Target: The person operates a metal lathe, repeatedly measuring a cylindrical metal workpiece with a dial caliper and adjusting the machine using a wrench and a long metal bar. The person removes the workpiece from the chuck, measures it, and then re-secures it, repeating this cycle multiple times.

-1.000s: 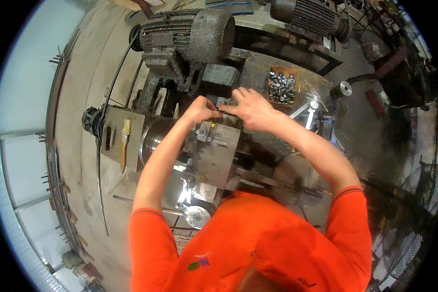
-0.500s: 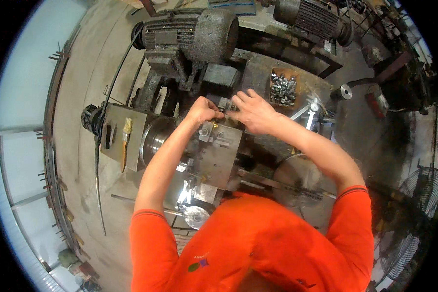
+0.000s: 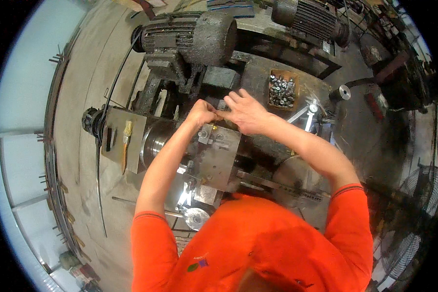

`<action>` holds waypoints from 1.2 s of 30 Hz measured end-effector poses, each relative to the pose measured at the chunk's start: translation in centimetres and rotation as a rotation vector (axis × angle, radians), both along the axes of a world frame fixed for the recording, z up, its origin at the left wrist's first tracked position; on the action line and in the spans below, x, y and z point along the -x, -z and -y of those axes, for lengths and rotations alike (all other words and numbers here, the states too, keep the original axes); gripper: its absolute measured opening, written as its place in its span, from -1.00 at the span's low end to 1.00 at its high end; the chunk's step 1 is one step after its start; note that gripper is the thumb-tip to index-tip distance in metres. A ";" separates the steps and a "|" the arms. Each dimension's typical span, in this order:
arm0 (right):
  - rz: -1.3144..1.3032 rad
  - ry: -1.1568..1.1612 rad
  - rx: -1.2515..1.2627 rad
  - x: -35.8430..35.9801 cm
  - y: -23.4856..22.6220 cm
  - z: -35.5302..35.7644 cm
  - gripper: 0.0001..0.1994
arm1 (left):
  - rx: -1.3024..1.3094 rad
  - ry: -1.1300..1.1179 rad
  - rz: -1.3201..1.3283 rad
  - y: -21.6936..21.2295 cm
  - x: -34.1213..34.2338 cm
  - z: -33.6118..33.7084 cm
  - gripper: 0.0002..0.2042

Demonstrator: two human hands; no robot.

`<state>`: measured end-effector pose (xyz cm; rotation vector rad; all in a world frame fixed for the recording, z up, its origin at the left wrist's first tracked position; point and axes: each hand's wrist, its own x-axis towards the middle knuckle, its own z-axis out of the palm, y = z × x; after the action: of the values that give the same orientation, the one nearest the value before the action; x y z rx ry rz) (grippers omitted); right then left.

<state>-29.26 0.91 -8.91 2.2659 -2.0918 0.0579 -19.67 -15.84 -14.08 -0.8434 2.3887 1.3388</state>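
Both hands meet at the far end of a flat metal block (image 3: 214,163) on a lathe-like machine. My left hand (image 3: 202,114) is curled closed, its fingertips pressed together beside the block's far edge. From the right, my right hand (image 3: 248,114) reaches in, its thumb and forefinger drawn toward the left fingertips while the other fingers stretch outward. Whatever lies between the fingertips is too small and covered to make out. Close below the left hand, a bolted clamp (image 3: 205,134) sits on the block. A round metal chuck (image 3: 153,145) lies left of my left forearm.
A grimy electric motor (image 3: 190,36) stands beyond the hands. To the right are a box of small metal parts (image 3: 283,90) and a measuring tool (image 3: 310,114). A brush (image 3: 126,143) lies on a plate at left. A handwheel (image 3: 196,218) is near my body.
My right hand has shifted slightly, its fingers tilting a little to the left. The left hand stays at almost the same spot.
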 end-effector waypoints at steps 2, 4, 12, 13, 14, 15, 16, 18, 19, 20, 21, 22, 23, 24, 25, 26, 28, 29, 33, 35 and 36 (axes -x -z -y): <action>0.072 0.013 0.052 0.3 1.3 0.1 -0.70 | -0.031 0.070 -0.006 -0.6 0.1 0.0 -0.81; 0.105 0.010 0.168 0.2 2.2 0.1 -0.77 | 0.054 0.105 0.033 0.4 -0.3 0.6 -0.79; 0.042 0.128 0.118 -0.1 0.3 -3.0 -0.67 | -0.039 -0.018 0.095 -1.9 0.2 -1.0 -0.82; 0.118 0.173 0.146 0.1 0.3 -4.3 -0.62 | -0.049 -0.005 0.086 -1.8 0.7 -1.2 -0.83; 0.197 0.199 0.177 0.0 -0.3 -5.4 -0.57 | -0.055 -0.011 0.079 -1.8 0.5 -1.1 -0.83; 0.277 0.250 0.113 0.4 -1.0 -6.7 -0.46 | -0.064 -0.018 0.075 -1.7 0.3 -0.8 -0.83; 0.363 0.329 0.140 0.8 -0.5 -8.4 -0.46 | -0.067 -0.016 0.069 -1.4 0.1 -0.4 -0.83; 0.428 0.453 0.236 2.1 1.1 -12.7 -0.47 | -0.079 -0.006 0.056 -0.5 -0.1 0.1 -0.83; 0.508 0.581 0.149 3.1 1.3 -15.0 -0.48 | 0.002 0.006 0.101 -1.5 0.1 -0.4 -0.83; 0.553 0.650 0.300 4.0 3.1 -17.6 -0.52 | 0.000 0.006 0.104 -1.3 0.0 -0.3 -0.82; 0.586 0.863 0.167 4.9 2.8 -19.5 -0.62 | 0.001 -0.003 0.112 -1.1 -0.4 0.1 -0.82; 0.489 1.031 0.136 5.7 4.9 -22.4 -0.68 | -0.002 0.007 0.115 -0.9 -0.2 0.1 -0.82; 0.545 1.134 0.047 6.5 5.9 -25.0 -0.69 | -0.023 0.015 0.107 -1.6 0.2 -0.6 -0.83; 0.604 1.226 -0.042 7.0 6.7 -27.0 -0.70 | -0.021 0.018 0.106 -1.6 0.2 -0.6 -0.83; 0.620 1.262 0.017 6.7 7.8 -28.8 -0.70 | -0.020 0.023 0.104 -1.5 0.2 -0.5 -0.83; 0.639 1.294 0.075 6.2 7.9 -29.4 -0.70 | -0.017 0.025 0.105 -1.4 0.2 -0.5 -0.83; 0.786 1.383 -0.049 6.1 7.9 -30.3 -0.64 | -0.041 0.014 0.093 -1.7 0.0 -0.7 -0.84; 0.792 1.400 -0.044 6.0 8.3 -30.7 -0.64 | -0.052 0.011 0.087 -1.9 0.0 -0.8 -0.84; 0.807 1.302 0.055 6.2 8.9 -30.2 -0.68 | -0.062 0.021 0.097 -2.0 0.2 -0.7 -0.84; 0.815 1.187 0.088 6.4 8.1 -28.2 -0.71 | -0.064 0.012 0.090 -1.7 0.0 -0.6 -0.83; 0.773 1.154 0.103 6.4 8.5 -27.3 -0.72 | -0.043 0.019 0.081 -1.4 0.0 -0.4 -0.82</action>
<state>-35.61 28.17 -17.42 0.6919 -3.2622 1.0389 -19.66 -15.42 -12.71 -0.8448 2.2923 1.3186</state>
